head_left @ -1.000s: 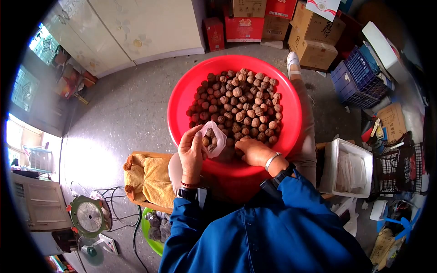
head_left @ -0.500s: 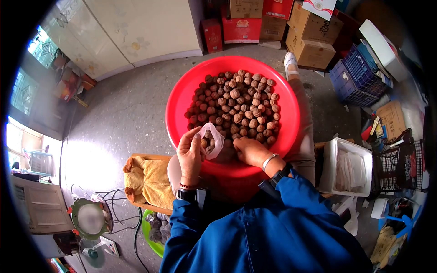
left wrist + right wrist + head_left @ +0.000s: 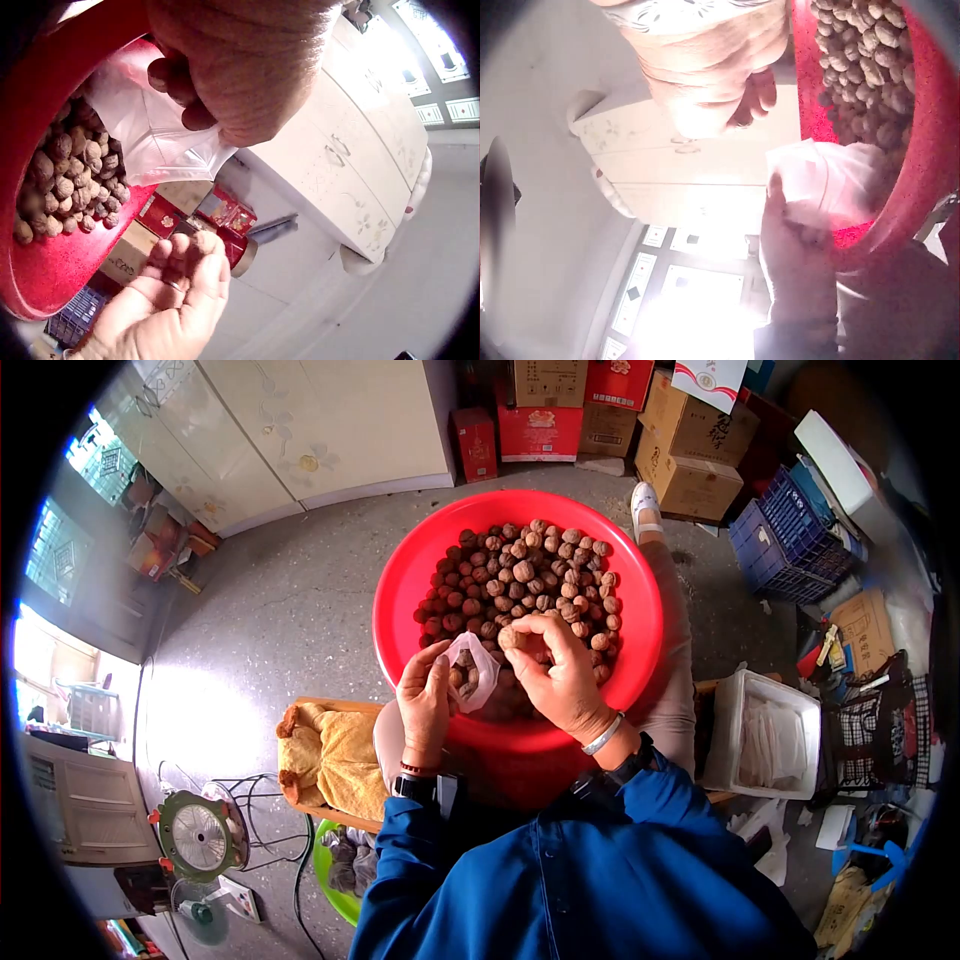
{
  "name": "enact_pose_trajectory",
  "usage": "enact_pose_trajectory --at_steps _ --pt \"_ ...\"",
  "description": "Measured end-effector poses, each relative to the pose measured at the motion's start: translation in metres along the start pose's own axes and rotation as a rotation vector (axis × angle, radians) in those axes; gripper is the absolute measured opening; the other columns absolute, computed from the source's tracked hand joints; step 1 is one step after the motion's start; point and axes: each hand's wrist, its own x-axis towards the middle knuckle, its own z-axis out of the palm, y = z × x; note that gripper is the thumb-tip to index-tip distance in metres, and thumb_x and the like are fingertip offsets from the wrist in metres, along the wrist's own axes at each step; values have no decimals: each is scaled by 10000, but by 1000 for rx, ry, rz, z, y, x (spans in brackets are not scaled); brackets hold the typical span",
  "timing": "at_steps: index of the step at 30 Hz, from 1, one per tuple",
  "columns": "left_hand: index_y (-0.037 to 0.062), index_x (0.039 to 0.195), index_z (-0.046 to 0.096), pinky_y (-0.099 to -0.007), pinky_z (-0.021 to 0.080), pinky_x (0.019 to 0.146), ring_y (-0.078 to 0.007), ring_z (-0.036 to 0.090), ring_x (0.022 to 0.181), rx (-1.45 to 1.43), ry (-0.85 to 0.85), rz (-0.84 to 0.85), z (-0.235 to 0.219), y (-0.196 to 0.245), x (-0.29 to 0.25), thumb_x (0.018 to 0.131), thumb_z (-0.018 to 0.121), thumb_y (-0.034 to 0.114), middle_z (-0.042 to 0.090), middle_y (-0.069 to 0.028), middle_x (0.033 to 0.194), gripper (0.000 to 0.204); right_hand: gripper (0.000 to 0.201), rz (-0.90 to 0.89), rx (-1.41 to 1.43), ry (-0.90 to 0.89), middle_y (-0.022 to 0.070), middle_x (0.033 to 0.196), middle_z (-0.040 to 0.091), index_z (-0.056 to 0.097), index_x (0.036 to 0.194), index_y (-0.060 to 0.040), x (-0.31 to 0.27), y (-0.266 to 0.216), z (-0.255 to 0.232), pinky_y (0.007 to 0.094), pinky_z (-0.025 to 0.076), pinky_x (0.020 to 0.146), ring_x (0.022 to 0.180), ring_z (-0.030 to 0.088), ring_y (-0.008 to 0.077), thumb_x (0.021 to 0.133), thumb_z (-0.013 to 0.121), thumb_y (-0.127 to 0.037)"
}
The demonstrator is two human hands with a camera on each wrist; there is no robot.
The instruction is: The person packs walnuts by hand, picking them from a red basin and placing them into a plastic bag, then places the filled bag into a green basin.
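Observation:
A pile of walnuts (image 3: 525, 572) fills much of a wide red basin (image 3: 648, 610) in the head view. At its near left side my left hand (image 3: 424, 705) grips a clear plastic bag (image 3: 484, 682) by its edge, mouth spread, several walnuts inside. My right hand (image 3: 568, 682) is raised over the basin, just right of the bag, and pinches one walnut (image 3: 511, 638) between thumb and fingers. That walnut also shows at the fingertips in the left wrist view. In the right wrist view, the bag (image 3: 817, 172) hangs from the left hand (image 3: 799, 255).
A white foam box (image 3: 815, 730) holding flat bags stands at the right. On the left are a seat with a yellow cloth (image 3: 345, 755) and a fan (image 3: 197, 835). Cardboard boxes (image 3: 695, 490) and a blue crate (image 3: 785, 555) lie beyond the basin.
My right hand has risen out of the walnut pile with one walnut and moved toward the bag. My left hand keeps holding the bag in about the same place.

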Motion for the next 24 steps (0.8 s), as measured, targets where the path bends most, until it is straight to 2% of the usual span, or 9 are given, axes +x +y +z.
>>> enact_pose_trajectory --at_steps 3,4,5,8,9,11,12,17,24 --pt "54 1208 695 -177 367 455 -14 494 548 12 15 16 2 2 -1 1050 594 134 682 20 833 204 320 -209 -154 -164 137 1097 657 626 1178 -43 11 -5 -3 333 579 778 914 693 261 878 734 -15" --pt "53 1210 693 -177 368 456 -16 494 546 15 5 8 1 4 -2 1051 591 136 676 22 818 206 364 -4 18 -237 178 1172 650 619 1208 -35 7 1 -6 364 586 804 916 702 295 874 760 -64" --pt "51 1212 691 -177 369 456 -17 495 544 18 -4 1 1 5 -2 1053 588 138 670 24 804 208 344 48 13 -216 173 1166 662 633 1183 -37 8 5 -10 382 580 787 870 700 290 875 768 -107" --pt "48 1219 686 -176 369 456 -18 493 541 11 12 5 2 3 -1 1056 583 140 666 23 796 214 194 275 -315 -274 143 981 688 656 1015 -43 4 30 -29 418 549 719 833 687 311 884 749 -152" --pt "48 1219 686 -176 369 456 -18 493 541 9 11 3 3 4 -1 1056 583 140 666 23 796 214 160 235 -383 -283 171 933 690 648 970 -36 0 43 -33 465 545 743 849 676 382 882 732 -140" --pt "46 1222 683 -176 371 456 -18 494 541 10 3 -1 2 6 -2 1057 578 135 665 23 794 215 155 196 -539 -317 195 901 691 652 946 -38 -12 59 -41 505 540 777 879 667 422 870 729 -149" --pt "46 1222 683 -176 371 456 -18 494 541 8 3 -4 2 6 -2 1057 578 135 665 23 794 215 155 198 -541 -318 195 901 691 652 946 -38 -19 68 -44 505 540 777 879 667 422 870 729 -149" --pt "42 1223 683 -176 367 454 -18 489 536 26 -4 -5 0 4 -1 1058 574 131 669 19 806 217 231 479 -840 -700 215 935 731 728 923 -41 -39 74 -44 507 570 822 947 709 414 825 761 -247" --pt "40 1219 685 -172 359 453 -16 480 528 30 10 -5 3 6 -2 1059 573 130 674 17 816 215 187 497 -1017 -909 196 980 755 791 931 -49 -42 81 -33 483 594 814 977 734 375 848 650 -141"
